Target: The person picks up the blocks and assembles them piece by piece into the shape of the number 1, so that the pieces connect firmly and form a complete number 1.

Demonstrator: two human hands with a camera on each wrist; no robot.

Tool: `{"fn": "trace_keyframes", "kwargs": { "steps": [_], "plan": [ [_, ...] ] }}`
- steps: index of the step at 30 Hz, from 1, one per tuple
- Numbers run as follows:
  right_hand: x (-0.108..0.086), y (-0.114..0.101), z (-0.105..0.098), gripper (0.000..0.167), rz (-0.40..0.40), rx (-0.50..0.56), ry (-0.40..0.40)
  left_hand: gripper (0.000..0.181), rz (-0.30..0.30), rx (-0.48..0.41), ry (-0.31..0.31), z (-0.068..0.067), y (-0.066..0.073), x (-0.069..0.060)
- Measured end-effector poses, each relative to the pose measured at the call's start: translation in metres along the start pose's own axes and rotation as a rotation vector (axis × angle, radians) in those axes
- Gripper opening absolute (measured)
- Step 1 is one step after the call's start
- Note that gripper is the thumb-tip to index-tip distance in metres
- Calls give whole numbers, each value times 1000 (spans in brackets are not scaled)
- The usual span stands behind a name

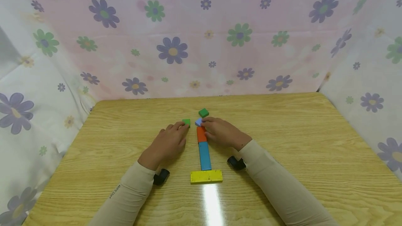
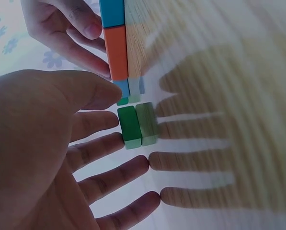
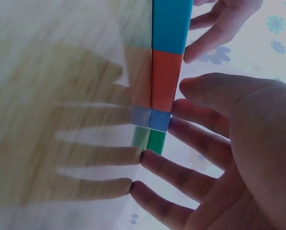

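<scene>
On the wooden table, my left hand point(image 1: 166, 144) touches a small green block point(image 1: 186, 121) with its fingertips. In the left wrist view, its fingers are spread and fairly straight against that block point(image 2: 129, 125), and the thumb lies apart from it. My right hand point(image 1: 224, 133) has its fingertips on a small light-blue block point(image 1: 198, 122); in the right wrist view the fingers reach that block point(image 3: 160, 120) while the thumb is beside an orange block point(image 3: 166, 79). This orange block stands in line between the light-blue one and a longer blue block point(image 1: 205, 156).
A yellow bar point(image 1: 206, 176) lies crosswise at the near end of the blue block. Beyond the light-blue block sits another green block point(image 1: 203, 112). Flowered cloth point(image 1: 194, 69) hangs behind the table point(image 1: 282, 125) and at both sides. Black wrist devices point(image 1: 161, 177) are on both arms.
</scene>
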State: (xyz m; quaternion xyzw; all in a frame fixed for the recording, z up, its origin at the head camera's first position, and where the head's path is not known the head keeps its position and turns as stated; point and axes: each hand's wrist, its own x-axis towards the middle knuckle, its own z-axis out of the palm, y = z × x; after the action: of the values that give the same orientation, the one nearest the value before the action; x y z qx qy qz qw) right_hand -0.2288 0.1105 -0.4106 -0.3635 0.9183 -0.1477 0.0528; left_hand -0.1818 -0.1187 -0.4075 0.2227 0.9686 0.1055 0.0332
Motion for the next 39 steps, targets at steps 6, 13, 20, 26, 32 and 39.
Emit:
{"fn": "trace_keyframes", "kwargs": {
  "steps": [6, 13, 20, 26, 32, 39],
  "plan": [
    [0, -2, 0, 40, 2, 0, 0, 48, 2, 1, -2, 2, 1, 1],
    [-1, -1, 1, 38, -4, 2, 4, 45, 26, 0, 9, 5, 3, 2],
    [0, 0, 3, 38, -8, 4, 9, 42, 51, -5, 21, 5, 6, 0],
    [-1, -1, 3, 39, -9, -2, 8, 42, 59, 7, 20, 6, 7, -1],
    [-1, -2, 1, 40, -11, -28, 5, 42, 66, 15, 27, 6, 8, -1],
    [0, 0, 1, 41, -7, -36, -2, 43, 81, 22, 29, 4, 10, -1]
  ]
}}
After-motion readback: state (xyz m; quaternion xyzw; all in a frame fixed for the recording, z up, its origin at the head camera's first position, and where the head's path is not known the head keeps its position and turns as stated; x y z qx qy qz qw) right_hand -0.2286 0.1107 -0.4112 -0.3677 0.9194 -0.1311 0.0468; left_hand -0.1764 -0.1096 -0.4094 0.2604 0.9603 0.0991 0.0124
